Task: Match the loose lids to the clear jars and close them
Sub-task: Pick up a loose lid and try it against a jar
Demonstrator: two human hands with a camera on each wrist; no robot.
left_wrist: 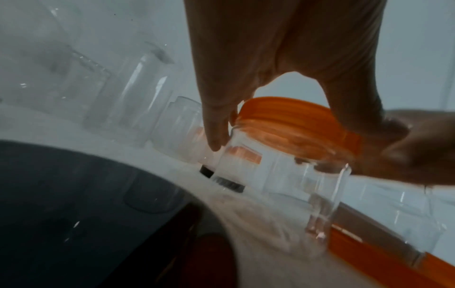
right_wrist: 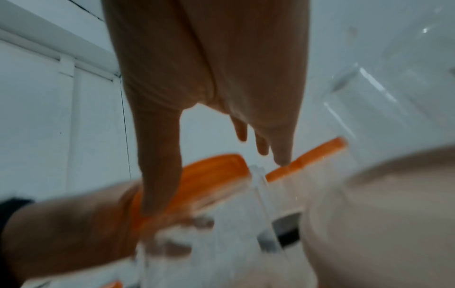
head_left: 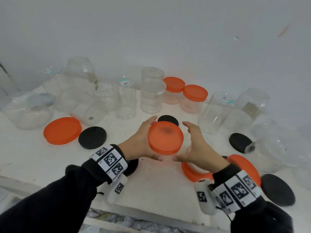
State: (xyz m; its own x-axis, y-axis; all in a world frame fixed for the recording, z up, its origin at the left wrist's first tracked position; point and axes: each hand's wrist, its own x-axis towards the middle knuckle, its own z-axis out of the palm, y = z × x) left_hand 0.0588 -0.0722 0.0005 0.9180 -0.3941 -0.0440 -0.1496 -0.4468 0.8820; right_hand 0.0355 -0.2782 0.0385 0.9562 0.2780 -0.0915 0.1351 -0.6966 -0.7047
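While I look down from the head view, my left hand [head_left: 143,142] curls round the side of a clear jar [head_left: 166,157] capped by an orange lid [head_left: 165,137], and my right hand [head_left: 195,145] stands just beside it with fingers straight and parted, touching little or nothing. Beyond my grip, two jars already wear orange lids [head_left: 195,93], so I judge that part done. Many open jars [head_left: 125,101] wait further back, and loose lids lie round my hands on the bench [head_left: 151,182]: an orange one [head_left: 62,130] and a black one [head_left: 92,137] to the left, another black one [head_left: 239,142] to the right.

In the left wrist view, my left fingers [left_wrist: 214,126] and thumb wrap the jar [left_wrist: 283,175] under the orange lid [left_wrist: 295,124], which sits slightly tilted; I cannot tell whether it is screwed home.

In the right wrist view, blurred, my right fingers [right_wrist: 280,154] hang straight above the lid's edge [right_wrist: 307,161], holding nothing. Most of the matching is left, as I judge it.
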